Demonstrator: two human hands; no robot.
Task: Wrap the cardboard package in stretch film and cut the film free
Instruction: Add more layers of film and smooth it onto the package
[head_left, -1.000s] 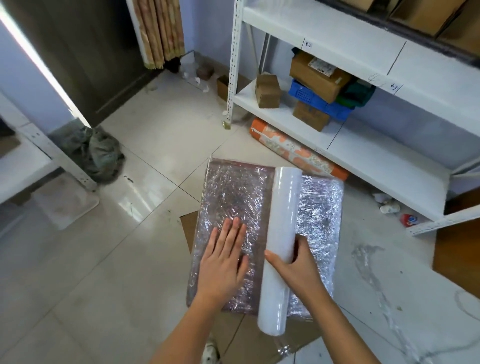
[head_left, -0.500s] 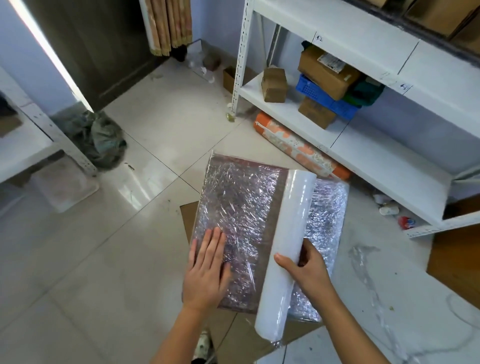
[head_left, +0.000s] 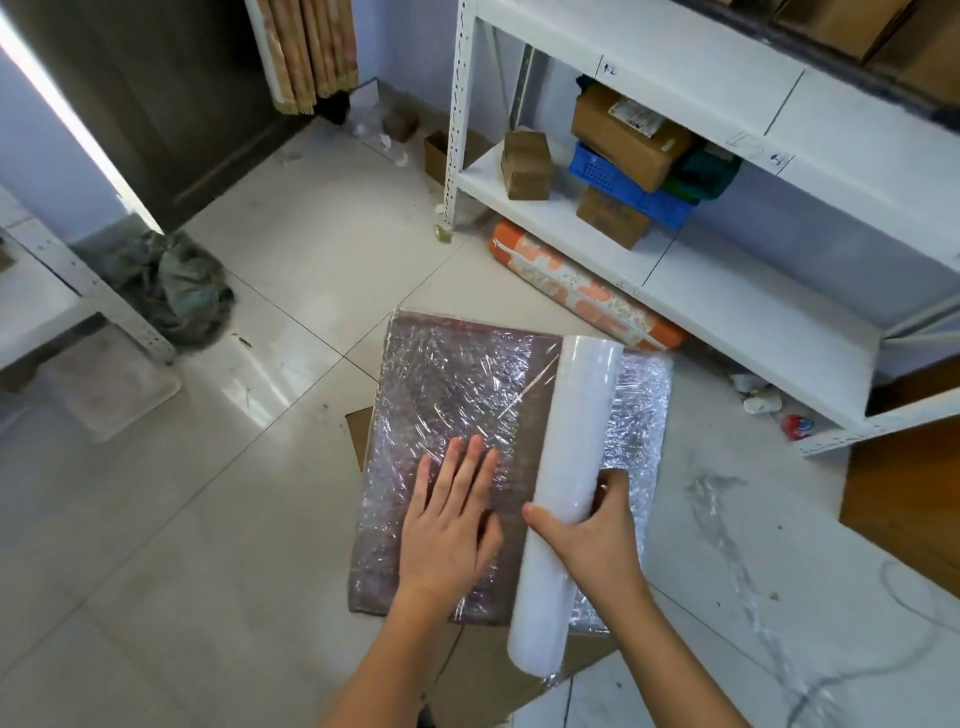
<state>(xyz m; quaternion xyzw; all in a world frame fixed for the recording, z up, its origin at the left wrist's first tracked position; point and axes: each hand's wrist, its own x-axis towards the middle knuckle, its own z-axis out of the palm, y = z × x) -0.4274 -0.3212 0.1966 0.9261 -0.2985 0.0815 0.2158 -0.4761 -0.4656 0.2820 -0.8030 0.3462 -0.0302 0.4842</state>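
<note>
A flat brown cardboard package (head_left: 441, 384), covered in crinkled clear stretch film, lies on the tiled floor in the head view. Across its right half lies a long white roll of stretch film (head_left: 566, 493), with film running from it onto the package. My left hand (head_left: 452, 519) presses flat, fingers straight, on the film at the package's near middle. My right hand (head_left: 597, 540) grips the roll around its lower part, thumb on the left side and fingers behind it.
A flattened cardboard sheet (head_left: 467, 670) lies under the package. A white metal shelf (head_left: 769, 322) with boxes and a blue crate stands at the right, an orange patterned roll (head_left: 571, 286) beneath it. Scraps of film (head_left: 727, 535) lie at right, a grey bag (head_left: 171, 286) at left.
My left hand slid left on the film and then back to the right, staying flat on the package. The right hand kept hold of the roll, which shifted slightly to the right.
</note>
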